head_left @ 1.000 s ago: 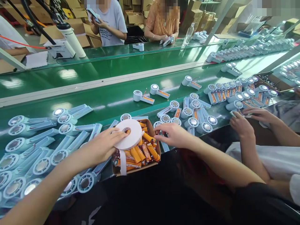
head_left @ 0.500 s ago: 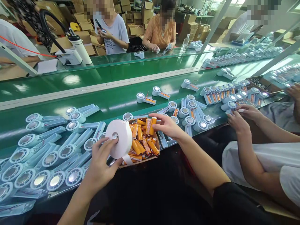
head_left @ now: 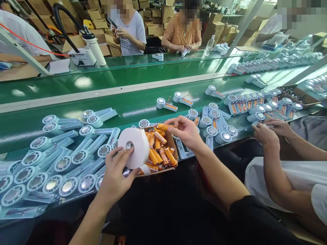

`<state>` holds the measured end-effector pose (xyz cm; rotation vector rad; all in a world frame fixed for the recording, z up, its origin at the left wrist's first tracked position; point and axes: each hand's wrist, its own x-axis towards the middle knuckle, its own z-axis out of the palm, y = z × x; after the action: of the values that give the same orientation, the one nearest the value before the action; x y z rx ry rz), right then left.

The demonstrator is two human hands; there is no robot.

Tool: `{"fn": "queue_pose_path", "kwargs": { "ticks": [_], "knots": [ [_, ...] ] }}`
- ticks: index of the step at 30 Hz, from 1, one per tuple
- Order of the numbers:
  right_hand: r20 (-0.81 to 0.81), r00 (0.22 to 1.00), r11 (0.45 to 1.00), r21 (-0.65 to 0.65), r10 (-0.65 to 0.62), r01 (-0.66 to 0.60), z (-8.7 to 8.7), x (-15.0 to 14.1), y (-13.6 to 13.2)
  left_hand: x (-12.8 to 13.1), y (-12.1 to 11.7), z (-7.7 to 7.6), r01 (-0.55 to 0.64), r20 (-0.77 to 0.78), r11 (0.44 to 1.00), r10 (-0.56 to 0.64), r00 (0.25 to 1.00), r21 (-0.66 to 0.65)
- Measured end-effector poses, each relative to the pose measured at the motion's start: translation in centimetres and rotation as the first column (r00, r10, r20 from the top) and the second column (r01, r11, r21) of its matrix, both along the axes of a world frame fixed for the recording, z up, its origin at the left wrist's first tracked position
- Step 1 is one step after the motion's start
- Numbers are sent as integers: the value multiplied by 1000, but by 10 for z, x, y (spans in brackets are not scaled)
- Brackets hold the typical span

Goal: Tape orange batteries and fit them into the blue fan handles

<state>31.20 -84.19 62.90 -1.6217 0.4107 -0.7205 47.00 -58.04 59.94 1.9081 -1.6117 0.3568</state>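
Note:
A wide roll of white tape (head_left: pixel 134 149) stands on edge against the left part of a cardboard box (head_left: pixel 175 149). My left hand (head_left: pixel 119 173) grips the roll, fingers at its core and thumb low by the loose tape end. Orange-wrapped cylindrical batteries (head_left: pixel 155 156) fill the box in a loose heap. Over the box's far right corner, my right hand (head_left: pixel 185 131) pinches one orange battery (head_left: pixel 163 127) between thumb and fingers, its length lying nearly level. Pale blue fan housings with handles (head_left: pixel 86 157) lie in rows to the left of the box.
More blue housings (head_left: pixel 214 114), some with orange batteries inside, cover the bench to the right. A co-worker's hands (head_left: pixel 267 132) handle a housing there. Across the green conveyor (head_left: pixel 122 98) are other people, a clear bottle (head_left: pixel 208 46) and a white machine with a black hose (head_left: pixel 81 58).
The battery in my right hand has turned from upright to nearly level, and the hand is slightly lower relative to the box. The whole view has shifted a little.

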Motion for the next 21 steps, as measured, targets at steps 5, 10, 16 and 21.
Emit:
{"fn": "queue_pose_path", "kwargs": {
  "ticks": [5,10,16,21],
  "knots": [
    [244,964,941,337,-107,19,5,-5,36,-10,-4,9,6,102,1000,-6,995,-1],
    [277,901,879,437,-333,190,-2,6,67,-22,-7,9,-11,145,1000,11,989,-4],
    [77,992,908,414,-102,61,-8,-6,67,-23,-4,21,-79,252,997,82,964,-22],
    [-27,968,898,381,250,-221,2,-4,49,-24,-8,34,-81,367,997,77,927,-5]
  ]
}}
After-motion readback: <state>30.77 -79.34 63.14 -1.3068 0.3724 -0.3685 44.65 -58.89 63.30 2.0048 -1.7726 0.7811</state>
